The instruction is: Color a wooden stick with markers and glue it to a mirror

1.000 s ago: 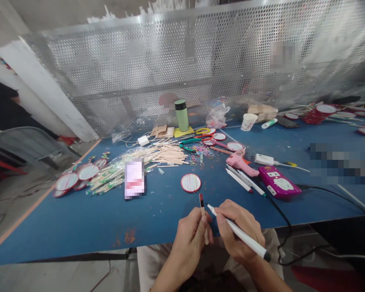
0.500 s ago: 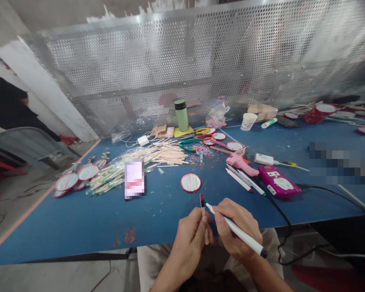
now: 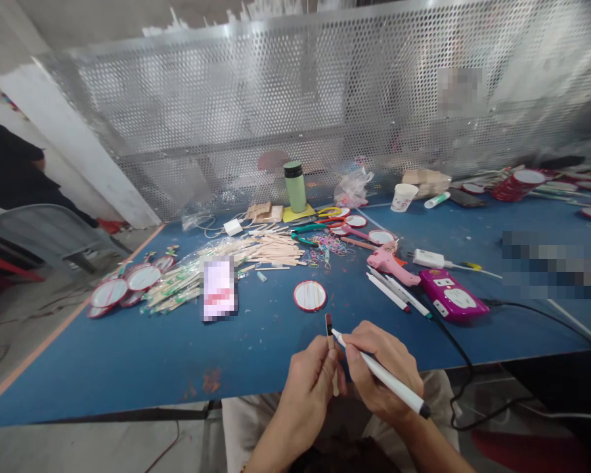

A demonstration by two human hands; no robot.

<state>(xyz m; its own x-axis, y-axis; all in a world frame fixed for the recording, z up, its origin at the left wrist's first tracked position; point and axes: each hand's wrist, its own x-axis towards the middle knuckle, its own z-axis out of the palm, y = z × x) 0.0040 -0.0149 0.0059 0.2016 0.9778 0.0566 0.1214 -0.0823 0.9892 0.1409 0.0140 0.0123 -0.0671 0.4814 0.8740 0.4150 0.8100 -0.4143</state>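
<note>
Craft stick (image 3: 329, 326): your left hand (image 3: 308, 376) grips it, middle hidden
Marker (image 3: 391, 382): your right hand (image 3: 385, 363) grips it, tip contact unclear

The left fingers (image 3: 327, 366) are pinching a wooden stick (image 3: 329, 326), its red-and-black end showing beyond them. The right fingers (image 3: 363, 337) are gripping a white marker (image 3: 394, 384), its nib touching the black band. A round disc (image 3: 310, 296) is lying ahead of both.

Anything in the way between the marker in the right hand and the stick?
Nothing visible. The right hand holds the marker with its tip right by the dark band on the stick. The left hand grips the stick below that band. The round disc lies beyond, not between them.
</note>
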